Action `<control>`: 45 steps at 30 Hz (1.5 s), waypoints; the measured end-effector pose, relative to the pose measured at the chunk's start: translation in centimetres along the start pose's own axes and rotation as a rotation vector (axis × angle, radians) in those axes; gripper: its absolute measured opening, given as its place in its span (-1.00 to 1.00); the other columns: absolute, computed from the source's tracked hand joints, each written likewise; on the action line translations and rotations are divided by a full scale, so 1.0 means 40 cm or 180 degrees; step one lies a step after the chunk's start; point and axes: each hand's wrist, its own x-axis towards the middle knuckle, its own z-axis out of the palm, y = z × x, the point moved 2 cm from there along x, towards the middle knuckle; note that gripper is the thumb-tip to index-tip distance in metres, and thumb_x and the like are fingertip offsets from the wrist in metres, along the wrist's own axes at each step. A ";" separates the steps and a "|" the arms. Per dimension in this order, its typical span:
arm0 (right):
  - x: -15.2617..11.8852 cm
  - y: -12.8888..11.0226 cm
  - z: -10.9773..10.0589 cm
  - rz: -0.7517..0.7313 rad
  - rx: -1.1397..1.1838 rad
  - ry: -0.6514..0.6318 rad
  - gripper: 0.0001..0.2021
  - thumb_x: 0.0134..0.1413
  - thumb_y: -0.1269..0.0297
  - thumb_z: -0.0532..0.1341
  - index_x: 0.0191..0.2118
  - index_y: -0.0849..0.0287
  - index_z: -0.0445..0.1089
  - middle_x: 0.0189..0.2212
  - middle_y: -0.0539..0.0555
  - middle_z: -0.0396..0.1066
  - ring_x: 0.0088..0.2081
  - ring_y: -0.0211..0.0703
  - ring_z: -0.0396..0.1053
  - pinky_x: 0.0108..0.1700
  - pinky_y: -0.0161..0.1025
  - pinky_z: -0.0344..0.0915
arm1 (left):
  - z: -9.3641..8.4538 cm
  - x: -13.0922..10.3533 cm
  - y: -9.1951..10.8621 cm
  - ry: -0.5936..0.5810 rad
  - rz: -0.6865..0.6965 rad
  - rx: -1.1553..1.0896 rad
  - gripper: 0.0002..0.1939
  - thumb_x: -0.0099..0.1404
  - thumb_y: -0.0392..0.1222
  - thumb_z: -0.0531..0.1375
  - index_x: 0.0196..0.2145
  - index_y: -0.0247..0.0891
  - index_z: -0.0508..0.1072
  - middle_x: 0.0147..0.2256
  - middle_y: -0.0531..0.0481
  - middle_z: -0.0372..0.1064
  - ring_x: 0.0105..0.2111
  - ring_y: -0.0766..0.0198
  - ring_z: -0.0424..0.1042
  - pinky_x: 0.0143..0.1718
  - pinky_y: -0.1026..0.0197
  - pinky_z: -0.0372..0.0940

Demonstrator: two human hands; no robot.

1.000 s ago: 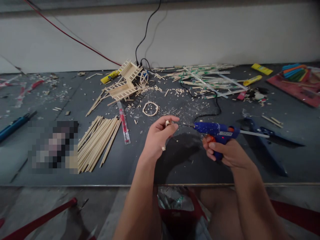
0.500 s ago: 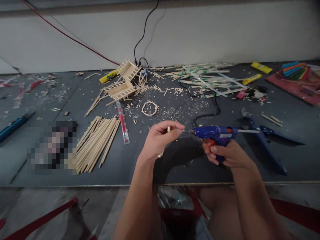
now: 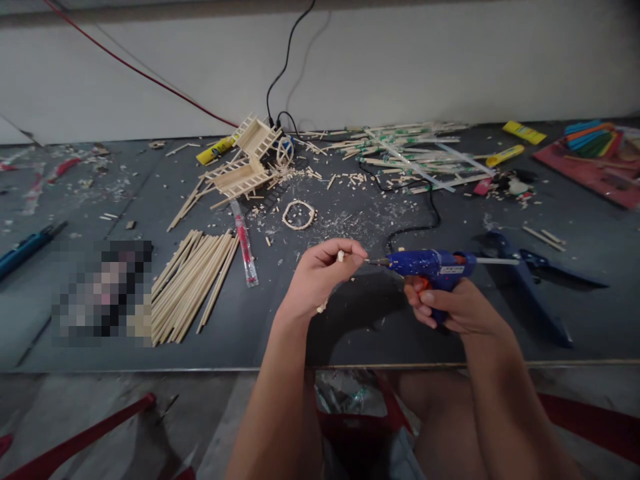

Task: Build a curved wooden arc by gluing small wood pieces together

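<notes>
My right hand (image 3: pixel 450 307) is wrapped round the handle of a blue hot glue gun (image 3: pixel 425 263), fingers at its orange trigger. A clear glue stick (image 3: pixel 495 261) sticks out of the gun's back end. The nozzle points left and meets the fingertips of my left hand (image 3: pixel 330 267). That hand is closed in a pinch on a small pale wooden piece (image 3: pixel 341 256), mostly hidden by the fingers; another bit of it shows below the palm. Beyond my hands a ring of short wooden pieces (image 3: pixel 299 215) lies on the dark table (image 3: pixel 280 300).
A bundle of wooden sticks (image 3: pixel 195 287) lies at left, near a clear wrapper with red (image 3: pixel 244 243). Behind are a small wooden cart model (image 3: pixel 245 170), more sticks (image 3: pixel 410 157) and a black cord (image 3: pixel 415 230). Blue pliers-like handles (image 3: pixel 535 293) lie at right.
Both hands and the glue gun have stayed almost in place. The wooden piece in my left hand has turned or shifted very slightly to the right.
</notes>
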 end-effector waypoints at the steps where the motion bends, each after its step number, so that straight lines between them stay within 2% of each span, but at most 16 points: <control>1: 0.000 0.000 0.000 -0.0011 -0.0006 0.0002 -0.76 -0.21 0.22 0.42 -0.43 0.14 0.37 -0.55 -0.05 0.32 -0.64 -0.39 0.18 -0.70 -0.40 0.13 | 0.000 0.000 0.000 -0.0006 -0.0023 -0.0012 -0.93 0.08 -0.13 0.31 -0.46 -0.14 0.56 -0.61 0.09 0.18 -0.61 0.42 0.06 -0.56 0.27 -0.03; 8: 0.000 -0.004 0.003 -0.0021 0.0021 0.0029 -0.76 -0.22 0.24 0.43 -0.44 0.14 0.38 -0.55 -0.05 0.33 -0.64 -0.39 0.17 -0.70 -0.40 0.12 | -0.002 -0.001 -0.001 0.0014 -0.0006 0.0087 -0.86 0.03 -0.16 0.35 -0.37 -0.14 0.59 -0.57 0.08 0.19 -0.61 0.45 0.04 -0.58 0.28 -0.02; 12: 0.001 0.000 -0.001 -0.0052 0.0027 -0.0028 -0.76 -0.21 0.24 0.43 -0.43 0.14 0.37 -0.55 -0.04 0.33 -0.64 -0.39 0.17 -0.71 -0.40 0.14 | -0.001 0.000 -0.001 -0.0076 -0.0040 0.0160 -0.83 0.03 -0.16 0.36 -0.35 -0.18 0.57 -0.59 0.12 0.13 -0.60 0.46 0.01 -0.58 0.30 -0.04; 24: 0.001 -0.006 0.002 -0.0106 0.0152 -0.0007 -0.78 -0.22 0.26 0.44 -0.43 0.14 0.40 -0.56 -0.03 0.35 -0.64 -0.37 0.20 -0.70 -0.40 0.15 | 0.002 0.003 0.001 -0.0005 -0.0097 0.0275 -0.88 0.08 -0.15 0.30 -0.42 -0.22 0.51 -0.58 0.12 0.18 -0.59 0.46 0.08 -0.56 0.33 -0.02; 27: 0.003 -0.012 -0.001 -0.0149 0.0262 0.0154 -0.78 -0.23 0.28 0.44 -0.43 0.13 0.41 -0.55 -0.04 0.35 -0.63 -0.38 0.21 -0.69 -0.42 0.15 | -0.026 0.016 0.007 0.0378 -0.0085 0.0397 -0.89 0.09 -0.14 0.28 -0.43 -0.23 0.49 -0.58 0.14 0.15 -0.61 0.48 0.03 -0.58 0.33 -0.03; 31: 0.011 -0.018 -0.005 -0.0147 0.0287 0.0460 -0.81 -0.19 0.30 0.42 -0.41 0.13 0.41 -0.50 -0.04 0.36 -0.59 -0.38 0.24 -0.65 -0.43 0.18 | -0.105 0.036 0.005 0.1593 -0.0103 0.1184 -0.83 0.10 -0.09 0.24 -0.39 -0.23 0.49 -0.61 0.16 0.09 -0.64 0.46 -0.02 -0.60 0.34 -0.05; 33: 0.015 -0.018 -0.006 -0.0115 0.0262 0.0602 -0.82 -0.17 0.31 0.41 -0.40 0.13 0.41 -0.46 -0.03 0.38 -0.56 -0.36 0.27 -0.64 -0.42 0.20 | -0.138 0.044 0.001 0.1940 -0.0034 0.1694 -0.80 0.11 -0.07 0.22 -0.39 -0.25 0.50 -0.61 0.15 0.14 -0.63 0.44 0.04 -0.58 0.33 -0.02; 36: 0.020 -0.015 -0.008 -0.0088 0.0243 0.0744 -0.84 -0.16 0.33 0.39 -0.39 0.12 0.42 -0.44 -0.01 0.40 -0.53 -0.34 0.28 -0.62 -0.41 0.21 | -0.165 0.050 -0.007 0.2044 0.0102 0.2259 -0.79 0.14 -0.09 0.18 -0.35 -0.26 0.53 -0.55 0.09 0.30 -0.57 0.38 0.19 -0.52 0.31 0.07; 39: 0.023 -0.012 -0.009 -0.0107 0.0224 0.0815 -0.85 -0.16 0.34 0.38 -0.39 0.12 0.43 -0.43 -0.01 0.41 -0.52 -0.33 0.27 -0.62 -0.41 0.21 | -0.170 0.050 -0.008 0.2029 0.0253 0.2620 -0.77 0.16 -0.16 0.13 -0.29 -0.24 0.55 -0.47 0.03 0.42 -0.47 0.32 0.32 -0.41 0.27 0.15; 45: 0.022 -0.012 -0.008 -0.0086 0.0205 0.0828 -0.85 -0.16 0.34 0.39 -0.39 0.12 0.43 -0.43 -0.02 0.42 -0.52 -0.34 0.27 -0.62 -0.41 0.21 | -0.172 0.046 -0.006 0.2186 0.0136 0.2711 -0.81 0.15 -0.12 0.18 -0.35 -0.25 0.51 -0.51 0.04 0.39 -0.51 0.32 0.29 -0.46 0.26 0.13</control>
